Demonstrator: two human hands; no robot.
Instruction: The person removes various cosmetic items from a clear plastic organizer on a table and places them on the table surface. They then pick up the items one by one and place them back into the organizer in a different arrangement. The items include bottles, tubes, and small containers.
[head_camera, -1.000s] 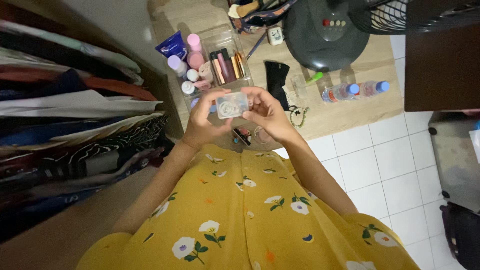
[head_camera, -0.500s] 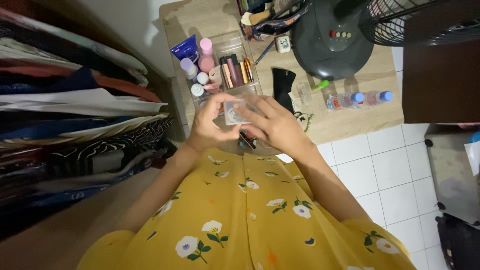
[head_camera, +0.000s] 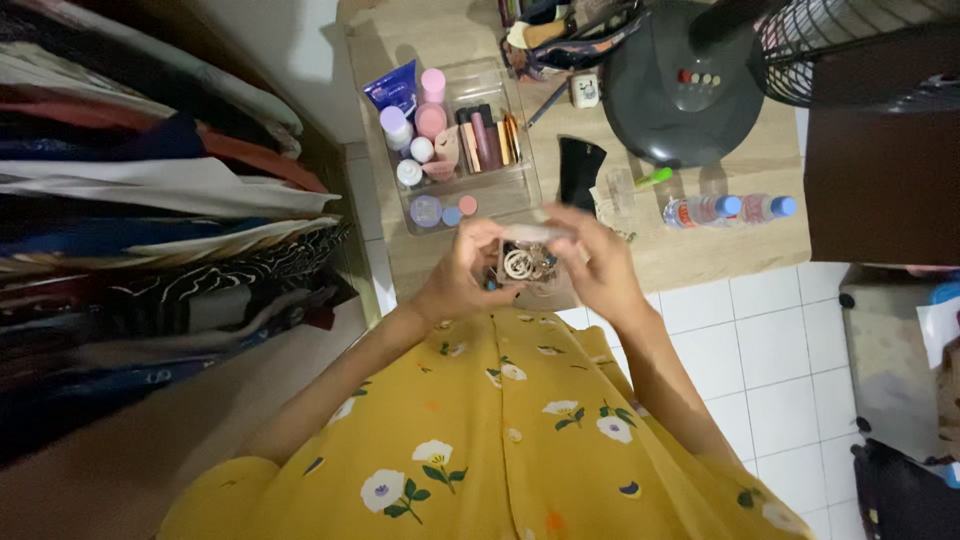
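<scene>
While both hands, left hand (head_camera: 455, 280) and right hand (head_camera: 598, 270), clasp it: small clear jewellery box (head_camera: 528, 262), likely light, rigid, slippery; grip by sides.

Two hands – left (head_camera: 462, 275), right (head_camera: 598, 268) – around one small clear box (head_camera: 528, 262) of rings. Two water bottles (head_camera: 728, 209) lying side by side, one clear organiser tray (head_camera: 505, 190), one grey fan base (head_camera: 683, 85), one blue tube (head_camera: 394, 92).

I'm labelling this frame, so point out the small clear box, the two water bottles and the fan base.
clear box (head_camera: 527, 262), head view, on the rings showing through its open top.
water bottles (head_camera: 728, 209), head view, where the two lying bottles meet.
fan base (head_camera: 683, 95), head view, its grey top below the buttons.
</scene>
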